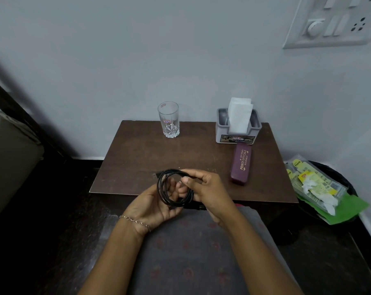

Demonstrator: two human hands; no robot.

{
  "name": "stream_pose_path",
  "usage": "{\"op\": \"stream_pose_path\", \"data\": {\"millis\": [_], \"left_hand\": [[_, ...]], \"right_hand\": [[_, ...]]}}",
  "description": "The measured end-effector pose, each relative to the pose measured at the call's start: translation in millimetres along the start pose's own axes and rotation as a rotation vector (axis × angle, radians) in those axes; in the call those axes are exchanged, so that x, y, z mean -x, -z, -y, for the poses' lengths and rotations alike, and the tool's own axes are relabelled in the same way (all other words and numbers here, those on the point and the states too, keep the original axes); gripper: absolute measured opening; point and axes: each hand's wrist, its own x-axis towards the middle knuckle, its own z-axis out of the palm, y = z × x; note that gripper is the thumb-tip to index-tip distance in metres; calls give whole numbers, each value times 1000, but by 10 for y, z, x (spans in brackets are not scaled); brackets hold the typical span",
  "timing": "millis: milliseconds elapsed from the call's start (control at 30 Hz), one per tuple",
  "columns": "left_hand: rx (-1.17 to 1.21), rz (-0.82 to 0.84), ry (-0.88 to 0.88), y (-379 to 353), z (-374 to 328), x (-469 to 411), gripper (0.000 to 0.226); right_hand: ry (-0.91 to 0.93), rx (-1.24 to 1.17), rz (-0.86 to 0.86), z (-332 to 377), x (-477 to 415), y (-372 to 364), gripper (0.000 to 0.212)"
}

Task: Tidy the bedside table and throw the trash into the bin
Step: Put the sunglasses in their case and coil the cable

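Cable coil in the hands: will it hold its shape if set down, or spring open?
Probably floppy: the cable is thin, in loose loops with no visible tie. Both hands, left and right, hold it, so it may spring open on the table. Likely light; unlikely to roll.

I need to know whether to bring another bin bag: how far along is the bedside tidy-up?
Mostly done: wrappers and crumpled tissues already fill the bin. In hand: both hands, left hand and right hand, hold a coiled black cable. Left: putting it away; glass, tissue holder and spectacle case stand neatly on the table.
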Motion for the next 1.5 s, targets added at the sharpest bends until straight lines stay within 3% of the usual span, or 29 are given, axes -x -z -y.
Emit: {"op": "stream_pose_path", "data": {"millis": [100, 267, 400, 500, 700, 800, 900, 1033, 1133, 1233, 1333, 1500], "left_hand": [[31, -109, -73, 30, -39, -52, 7], [-198, -322, -305, -55, 10, -76, 21], [-428, -486, -631, -35, 63, -118, 27], [-699, -552, -876, -3, 25, -73, 28], [-1667, -343, -1178, 65, -41, -1, 37], [-1934, -341, -1154, 44, -50, 35, 35], [-1910, -357, -1012, 9, -10, 50, 35], [-1927, -532, -920, 13, -6, 12, 38], [-1749, -652, -851, -37, 10, 42, 11], [-1439, -723, -819, -71, 1, 55, 30], [-1307, -613, -709, -52, 6, 21, 40], [-1643, -590, -751, 15, 24, -57, 18]], "right_hand": [[-6, -62, -24, 70, 13, 64, 20], [-16, 131, -127, 12, 0, 114, 19], [-76, 137, -184, -83, -44, 45, 19], [-81, 139, -199, -105, -77, 75, 19], [-43, 186, -234, -129, -98, 123, 21], [-46, 208, -243, -141, -114, 161, 33], [-24, 219, -254, -143, -124, 160, 33], [17, 323, -240, -144, -108, 116, 30], [65, 409, -207, -165, -119, 84, 29], [77, 494, -135, -180, -120, 78, 34], [57, 529, -107, -182, -99, 97, 40], [61, 552, -134, -232, -117, 57, 41]]}}
